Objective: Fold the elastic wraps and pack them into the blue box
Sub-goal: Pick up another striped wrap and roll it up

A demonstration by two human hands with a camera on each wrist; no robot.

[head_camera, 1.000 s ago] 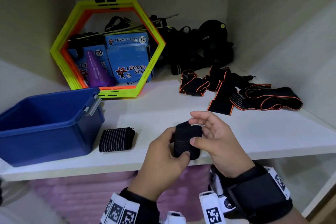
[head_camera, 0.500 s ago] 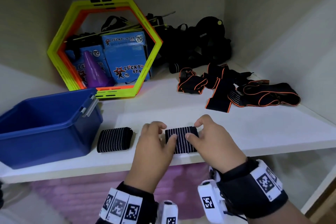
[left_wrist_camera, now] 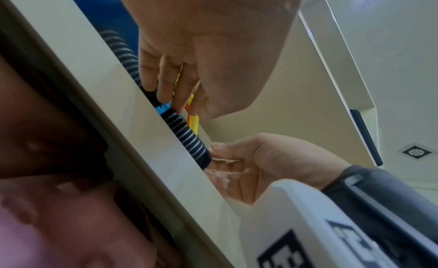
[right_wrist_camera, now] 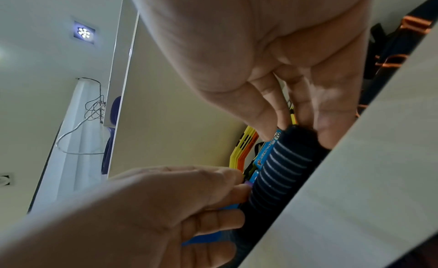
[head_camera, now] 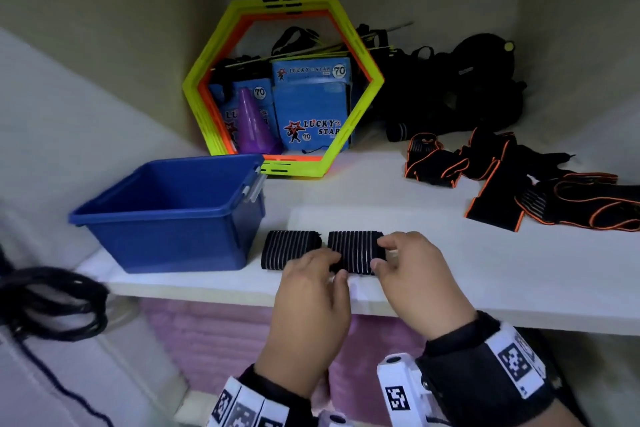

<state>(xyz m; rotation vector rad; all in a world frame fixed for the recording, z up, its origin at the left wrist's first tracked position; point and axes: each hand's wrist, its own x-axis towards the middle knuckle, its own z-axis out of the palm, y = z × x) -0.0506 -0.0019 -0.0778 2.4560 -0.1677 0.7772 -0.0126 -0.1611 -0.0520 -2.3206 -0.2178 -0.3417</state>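
Two folded black striped wraps lie side by side on the white shelf (head_camera: 450, 263), just right of the blue box (head_camera: 166, 218). The left folded wrap (head_camera: 289, 248) lies free. Both hands hold the right folded wrap (head_camera: 355, 251) down on the shelf. My left hand (head_camera: 332, 270) grips its left end with curled fingers, and my right hand (head_camera: 379, 253) pinches its right end between thumb and forefinger. The wrist views show the same wrap (left_wrist_camera: 187, 135) (right_wrist_camera: 279, 170) flat near the shelf edge. The box's inside looks empty.
Several unfolded black wraps with orange trim (head_camera: 519, 184) lie at the right of the shelf. A yellow-orange hexagon frame (head_camera: 287, 163) with blue cartons (head_camera: 311, 114) and a purple cone (head_camera: 254, 125) stands behind the box. Black gear (head_camera: 467, 87) fills the back corner.
The wrap held in the air a second ago now lies on the shelf. Both hands have slid it left until it sits next to the other folded wrap.
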